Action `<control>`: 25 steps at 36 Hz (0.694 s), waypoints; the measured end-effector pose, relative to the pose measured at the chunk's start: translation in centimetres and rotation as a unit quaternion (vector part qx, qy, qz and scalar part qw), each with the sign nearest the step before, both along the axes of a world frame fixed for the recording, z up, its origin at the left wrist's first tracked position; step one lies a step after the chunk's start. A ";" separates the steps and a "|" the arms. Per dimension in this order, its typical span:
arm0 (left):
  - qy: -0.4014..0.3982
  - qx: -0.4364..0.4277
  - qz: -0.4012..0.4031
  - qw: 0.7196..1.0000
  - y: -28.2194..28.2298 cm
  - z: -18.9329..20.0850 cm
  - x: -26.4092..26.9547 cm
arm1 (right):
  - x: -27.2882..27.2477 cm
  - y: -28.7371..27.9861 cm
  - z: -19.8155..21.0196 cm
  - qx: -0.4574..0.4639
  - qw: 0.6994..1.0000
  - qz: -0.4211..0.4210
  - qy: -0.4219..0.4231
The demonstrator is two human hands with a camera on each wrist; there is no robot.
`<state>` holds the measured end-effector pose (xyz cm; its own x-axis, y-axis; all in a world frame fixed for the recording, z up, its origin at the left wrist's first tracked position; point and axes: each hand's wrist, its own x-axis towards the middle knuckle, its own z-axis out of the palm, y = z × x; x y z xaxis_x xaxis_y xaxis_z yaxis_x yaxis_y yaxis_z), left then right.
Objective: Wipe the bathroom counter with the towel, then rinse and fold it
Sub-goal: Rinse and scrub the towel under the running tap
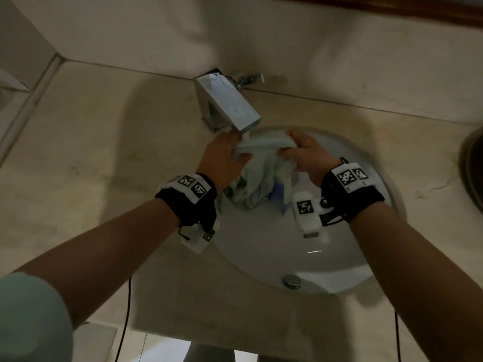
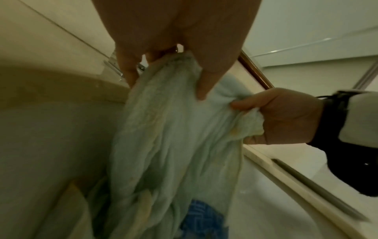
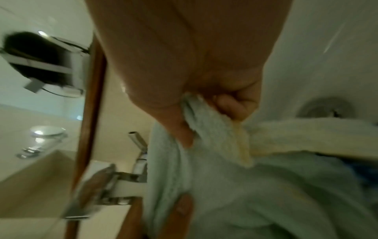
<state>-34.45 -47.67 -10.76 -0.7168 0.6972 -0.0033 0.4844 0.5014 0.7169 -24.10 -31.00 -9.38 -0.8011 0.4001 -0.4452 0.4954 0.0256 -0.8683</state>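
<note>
Pale green terry, the towel hangs bunched between both hands over the white sink, its top edge directly under the spout of the chrome faucet. From the head view, the left hand grips the towel's left end with fingers curled under the cloth, and the right hand clutches the right end, thumb pressed against the folds. Both forearms reach forward from the bottom corners, each wrist wrapped in a black band with printed markers. The beige stone surface surrounds the basin, and a metal drain plug sits at the near side of the bowl. A dark round object shows at the right edge, too cropped to identify.

In the left wrist view, the left hand pinches a gathered fold of the towel from above, the cloth falling in long pleats with a blue patterned patch low down. The right hand holds a wad of it at the side.

In the right wrist view, which is blurred, the right hand closes on a yellowish hem of the towel, fingers tucked into the folds. The faucet stands just left of the cloth.
</note>
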 end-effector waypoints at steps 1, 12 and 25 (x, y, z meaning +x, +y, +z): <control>0.015 -0.030 -0.014 0.999 0.0 -0.4 -0.2 | 0.0 0.0 -0.5 -0.007 0.999 0.012 -0.035; -0.009 -0.380 -0.201 0.903 0.8 -1.2 -2.1 | -0.4 -0.3 -3.2 0.045 0.963 0.178 -0.199; -0.155 -0.305 -0.129 0.931 3.0 0.8 -2.1 | -0.6 -2.4 -2.0 -0.413 0.907 -0.072 -0.041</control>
